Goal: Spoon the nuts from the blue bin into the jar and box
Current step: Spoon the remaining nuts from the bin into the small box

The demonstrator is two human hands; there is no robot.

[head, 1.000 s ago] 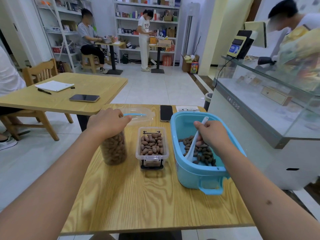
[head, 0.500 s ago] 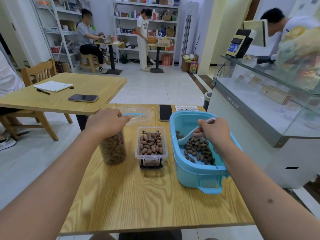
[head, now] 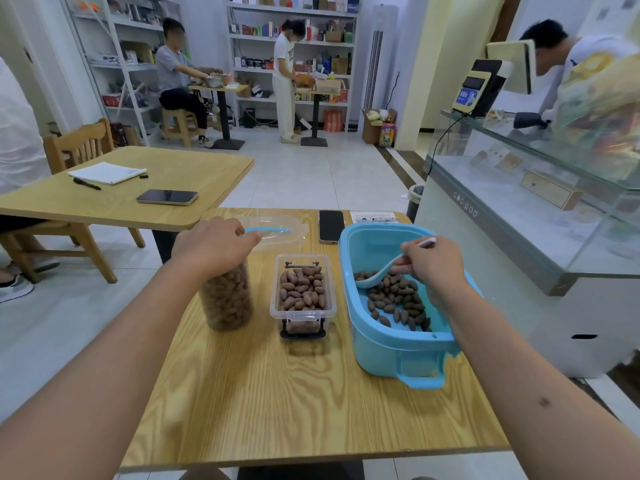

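A blue bin [head: 384,344] stands on the right of the wooden table [head: 294,403] with brown nuts [head: 398,303] on its floor. My right hand [head: 433,265] holds a white spoon [head: 375,275] inside the bin; the bowl carries a few nuts just above the pile. Left of the bin sits a clear box [head: 303,292] filled with nuts. Further left is a clear jar [head: 227,296], nearly full of nuts. My left hand [head: 214,245] grips the jar's top and hides its mouth.
A clear lid with a blue strip [head: 277,232], a black phone [head: 331,226] and a paper slip [head: 374,216] lie at the table's far edge. A second table [head: 114,206] with a chair is at left. A glass counter [head: 519,216] stands close on the right. People are in the background.
My right hand has swept the spoon from digging upright in the nuts to lying level, with the bowl lifted and loaded at the bin's left side. My left hand has stayed on the jar.
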